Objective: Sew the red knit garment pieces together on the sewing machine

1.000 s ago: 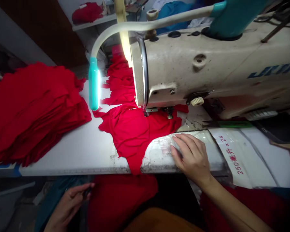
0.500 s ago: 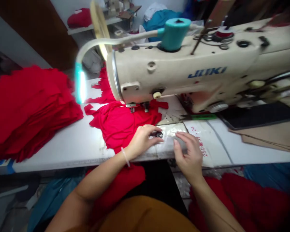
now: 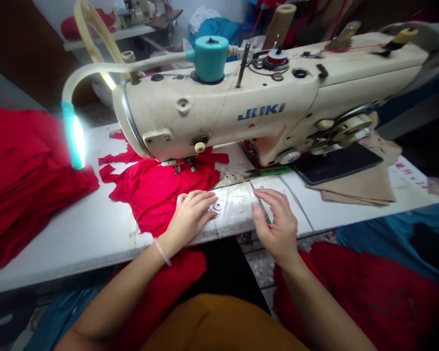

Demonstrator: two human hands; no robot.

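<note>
Head view | left hand (image 3: 190, 214) and right hand (image 3: 276, 219) apart, open on plastic sheet (image 3: 237, 201), left beside small disc (image 3: 217, 207) | risk: sheet sliding could drop disc off worktop (image 3: 76, 234)

Mustard-orange top (image 3: 219, 324), pale bracelet (image 3: 162, 252) at the wrist and gold ring (image 3: 188, 198) on the left hand (image 3: 190, 218)

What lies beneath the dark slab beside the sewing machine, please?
Layered tan fabric or card pieces lie beneath the dark slab; the tabletop below them is hidden.
</note>
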